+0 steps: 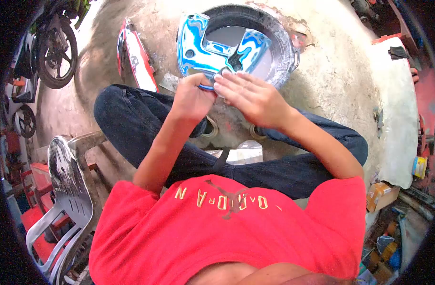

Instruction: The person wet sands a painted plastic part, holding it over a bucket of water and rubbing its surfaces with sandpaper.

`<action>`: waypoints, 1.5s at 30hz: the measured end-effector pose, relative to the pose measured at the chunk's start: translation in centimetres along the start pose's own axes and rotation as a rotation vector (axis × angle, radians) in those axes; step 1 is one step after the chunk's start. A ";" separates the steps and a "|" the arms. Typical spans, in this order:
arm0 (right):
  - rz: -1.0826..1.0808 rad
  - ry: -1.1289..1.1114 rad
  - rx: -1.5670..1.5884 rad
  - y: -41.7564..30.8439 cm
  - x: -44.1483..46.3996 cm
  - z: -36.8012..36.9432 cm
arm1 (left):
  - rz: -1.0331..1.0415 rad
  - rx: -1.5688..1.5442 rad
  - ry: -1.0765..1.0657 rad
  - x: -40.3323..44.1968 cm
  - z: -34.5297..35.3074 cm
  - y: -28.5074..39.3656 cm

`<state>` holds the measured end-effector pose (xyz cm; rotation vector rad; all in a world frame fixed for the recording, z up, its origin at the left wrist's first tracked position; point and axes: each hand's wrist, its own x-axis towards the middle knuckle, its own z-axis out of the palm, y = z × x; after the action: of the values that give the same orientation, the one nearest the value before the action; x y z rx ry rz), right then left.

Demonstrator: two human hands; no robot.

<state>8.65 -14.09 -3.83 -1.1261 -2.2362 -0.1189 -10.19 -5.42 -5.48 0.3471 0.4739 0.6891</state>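
Note:
A glossy blue-and-white patterned panel (191, 40), resembling a motorcycle fairing piece, is tilted over a round black basin (286, 35) of greyish water. My left hand (193, 97) is closed around the panel's near edge, thumb on top. My right hand (255, 97) lies across the same near end, its fingers stretched out and close together against the surface. A small dark and greyish patch shows by the right fingertips; whether it is a separate piece under them is unclear. The right thumb is hidden.
A red-and-white panel (139, 61) lies on the concrete floor (98, 47) to the left. A grey plastic chair (72, 190) stands at lower left, a motorcycle wheel (57, 51) at upper left. On the right are a pale sheet (396, 114) and a cardboard box (383, 196).

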 end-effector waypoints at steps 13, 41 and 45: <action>0.133 -0.041 -0.147 4.5 0.1 -1.6 | 0.005 -0.017 -0.044 0.0 -1.2 -0.4; -0.097 -0.073 -0.064 -0.2 -0.2 -0.6 | -0.067 -0.210 -0.232 0.6 -3.2 -0.3; 0.383 0.076 -0.197 6.2 -0.2 -1.5 | 0.026 -0.028 -0.007 -0.3 -0.2 -0.3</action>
<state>14.08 -10.84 -3.92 -1.6070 -1.9348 -0.2221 -10.32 -5.81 -5.72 0.3298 0.4537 0.7188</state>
